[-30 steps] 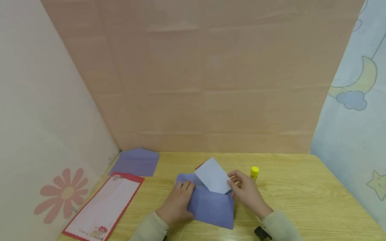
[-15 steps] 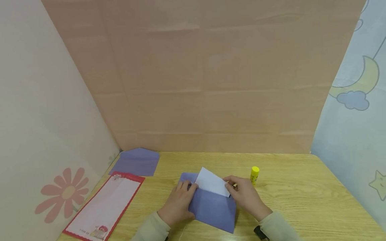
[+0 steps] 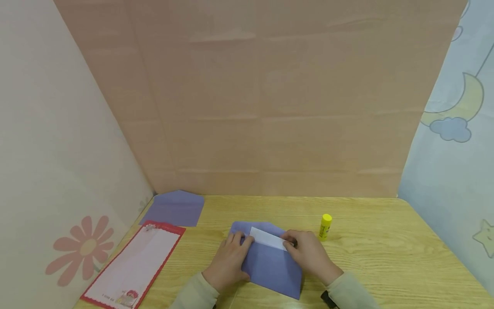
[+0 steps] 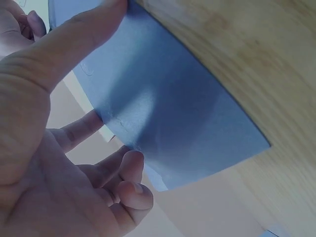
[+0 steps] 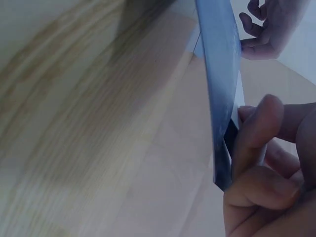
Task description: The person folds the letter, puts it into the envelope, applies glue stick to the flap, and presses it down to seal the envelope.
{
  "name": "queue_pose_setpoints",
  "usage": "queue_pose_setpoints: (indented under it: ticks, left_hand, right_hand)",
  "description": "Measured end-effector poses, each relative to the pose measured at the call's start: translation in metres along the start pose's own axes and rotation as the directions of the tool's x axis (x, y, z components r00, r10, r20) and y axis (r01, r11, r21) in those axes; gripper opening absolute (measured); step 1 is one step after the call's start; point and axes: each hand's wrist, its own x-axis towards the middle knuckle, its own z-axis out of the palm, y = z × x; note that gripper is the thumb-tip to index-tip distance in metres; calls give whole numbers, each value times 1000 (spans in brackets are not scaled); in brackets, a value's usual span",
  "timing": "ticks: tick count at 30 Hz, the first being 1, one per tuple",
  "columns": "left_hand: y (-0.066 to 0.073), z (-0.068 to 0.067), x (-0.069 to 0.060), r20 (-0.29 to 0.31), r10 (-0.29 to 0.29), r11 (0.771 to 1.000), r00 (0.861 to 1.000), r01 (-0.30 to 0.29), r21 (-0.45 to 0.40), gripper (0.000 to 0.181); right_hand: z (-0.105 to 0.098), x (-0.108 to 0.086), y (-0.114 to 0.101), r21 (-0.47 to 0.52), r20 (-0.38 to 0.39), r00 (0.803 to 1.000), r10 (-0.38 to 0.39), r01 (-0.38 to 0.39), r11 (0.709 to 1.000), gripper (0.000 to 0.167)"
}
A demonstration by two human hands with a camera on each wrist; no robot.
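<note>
Above the near part of the surface [image 3: 378, 249], the left hand [image 3: 227, 261] gripped the purple envelope [image 3: 272, 269] by its left side while the right hand [image 3: 310, 253] pinched the white paper [image 3: 267, 238] partly inside it. Tucking the paper in seemed the step in hand; pushing the exposed strip down probably came next. The envelope looked plain and slightly bowed, flap [image 3: 263, 224] open.

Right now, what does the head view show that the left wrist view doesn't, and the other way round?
Only the head view shows the yellow glue stick, the red-bordered letter paper and the pink flower on the wall.
Only the left wrist view shows the palm side of the left hand.
Both show the purple envelope, part of the right hand and the wooden table.
</note>
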Motion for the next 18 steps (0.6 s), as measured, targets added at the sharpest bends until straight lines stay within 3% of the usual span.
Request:
queue_pose_setpoints:
  ticks: [8, 11, 15, 18]
  left_hand:
    - [0, 0, 0, -17, 12, 1000, 1000, -12, 8, 94]
    - [-1, 1, -1, -41, 21, 1000, 999, -21, 14, 95]
    - [-6, 4, -2, -156, -9, 1000, 988, 6, -19, 86]
    - [-11, 4, -3, -278, -100, 991, 955, 72, -111, 64]
  right_hand:
    - [-3, 0, 1, 64, 83, 997, -9, 4, 998, 16]
    - [-5, 1, 0, 69, 101, 995, 20, -27, 997, 18]
    - [-7, 0, -1, 118, 85, 984, 154, -164, 979, 18]
    - [-9, 1, 0, 202, 35, 963, 268, -269, 942, 16]
